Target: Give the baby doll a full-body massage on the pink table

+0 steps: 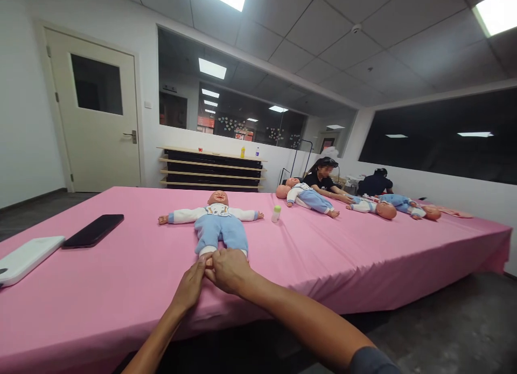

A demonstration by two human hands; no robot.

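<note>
A baby doll (pixel 219 228) in a white top and light blue trousers lies on its back, its arms spread out and its feet towards me. My left hand (pixel 189 284) is closed at the doll's foot on the left, fingers against its side. My right hand (pixel 230 269) is closed over the feet from the other side, and the fingertips of both hands meet there. Between them a bit of the doll's foot (pixel 209 262) shows; the other foot is hidden behind my right hand. A small bottle with a green cap (pixel 277 214) stands right of the doll.
A black phone (pixel 95 231) and a white phone (pixel 30 260) lie at the left on the pink tablecloth (pixel 133 288). More dolls (pixel 311 198) lie further right, where a person (pixel 323 180) reaches towards one. Another person (pixel 375 184) is behind. Low shelves (pixel 212 169) line the wall.
</note>
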